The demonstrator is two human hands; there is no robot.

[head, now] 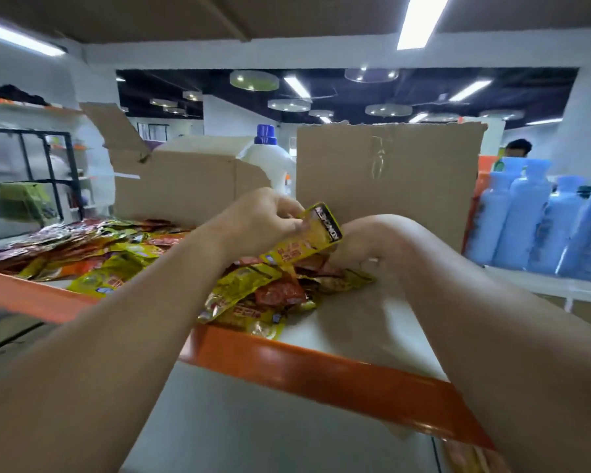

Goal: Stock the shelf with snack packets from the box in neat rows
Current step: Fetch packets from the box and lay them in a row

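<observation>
Our two bare forearms fill the foreground, reaching over the orange front edge of the shelf (pixel 321 367) toward the goods. At far left, a loose heap of snack packets (pixel 93 254), red, orange and yellow, sprawls across the white shelf board, overlapping and not in rows, and runs right as far as our hands. Behind the heap stands an open cardboard box (pixel 185 186) with a torn flap raised at its left corner. Our left hand (pixel 263 216) hovers above the heap, thumb and fingertips pinching the top end of a yellow packet (pixel 313 235). It hangs tilted, its black-banded end up and its lower end down among the pile. A white bottle (pixel 270 158) with a blue cap rises behind the box. Our right hand (pixel 359 247), wrist bent, dips its fingers into the packets just beside the yellow one; we cannot tell whether it grips anything. A second cardboard carton (pixel 386 179) stands behind it. Farther right, pale blue bottles (pixel 539 220) line a neighbouring shelf, and a person's head (pixel 518 147) shows beyond them.
</observation>
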